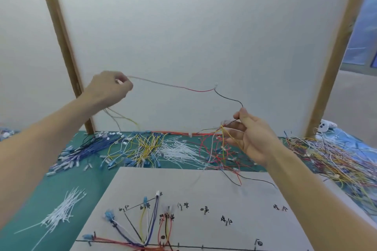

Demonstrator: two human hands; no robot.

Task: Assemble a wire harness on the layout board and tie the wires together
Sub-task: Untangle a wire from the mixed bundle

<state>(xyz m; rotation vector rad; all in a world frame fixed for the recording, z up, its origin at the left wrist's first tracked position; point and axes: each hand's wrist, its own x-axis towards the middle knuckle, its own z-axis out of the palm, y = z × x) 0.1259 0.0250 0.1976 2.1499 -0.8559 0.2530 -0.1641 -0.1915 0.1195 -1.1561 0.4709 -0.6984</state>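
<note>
My left hand (110, 87) is raised in front of the white backboard and pinches one end of a red and black wire pair (201, 90) joined at a small white connector. The pair sags across to my right hand (252, 138), which pinches the black wire's end between thumb and forefinger, with yellow and red wires trailing from its fingers. Thin yellow wires also hang below my left hand. The grey layout board (204, 185) lies at the near edge with handwritten labels. Blue, yellow, white, black and red wires (142, 228) are routed on it and fan out from its lower edge.
Heaps of loose wires cover the green mat (81, 181): blue and black (89, 149), yellow (145, 146), white (179, 153), red (216, 153) and a mixed tangle (330, 159) at right. White cable ties (61, 212) lie at the near left. Wooden posts (61, 47) frame the white backboard.
</note>
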